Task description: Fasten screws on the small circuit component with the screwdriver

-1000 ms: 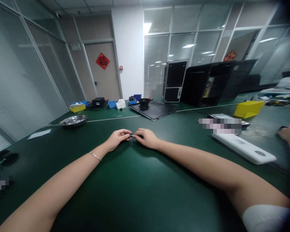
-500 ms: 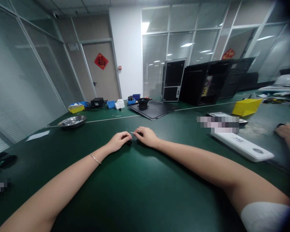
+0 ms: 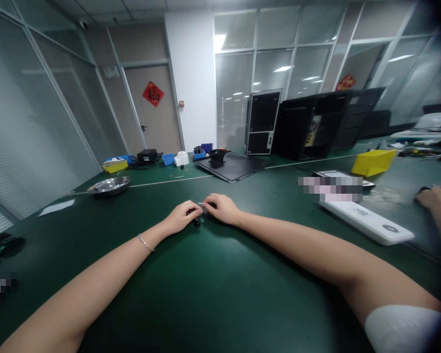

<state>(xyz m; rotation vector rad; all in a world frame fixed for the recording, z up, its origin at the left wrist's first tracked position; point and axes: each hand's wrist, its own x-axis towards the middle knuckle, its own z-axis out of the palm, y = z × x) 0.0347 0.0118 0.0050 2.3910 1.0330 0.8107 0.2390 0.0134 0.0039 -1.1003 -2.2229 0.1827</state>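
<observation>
Two bare arms reach out over the green table (image 3: 213,294), a thin bracelet (image 3: 146,243) circling the left wrist. At twelve o'clock the hands come close together. The left hand (image 3: 184,215) has its fingers closed on a small black piece (image 3: 197,222), mostly hidden, with a green bit (image 3: 202,220) just beside it. The right hand (image 3: 221,208) pinches a thin pale rod (image 3: 200,203), too small to make out, near the left fingers. At two o'clock lies a long white device (image 3: 356,218); beyond it is a co-worker's hand (image 3: 439,200). A metal bowl (image 3: 122,189) sits between ten and eleven o'clock, a yellow bin (image 3: 375,163) between one and two. Farther off at twelve, a black cup-like part (image 3: 216,157) rests on a dark flat panel (image 3: 244,169). Behind, toward one o'clock, stand black computer cases (image 3: 297,130); at eleven is a door (image 3: 137,103) bearing a red diamond sign (image 3: 153,94).
</observation>
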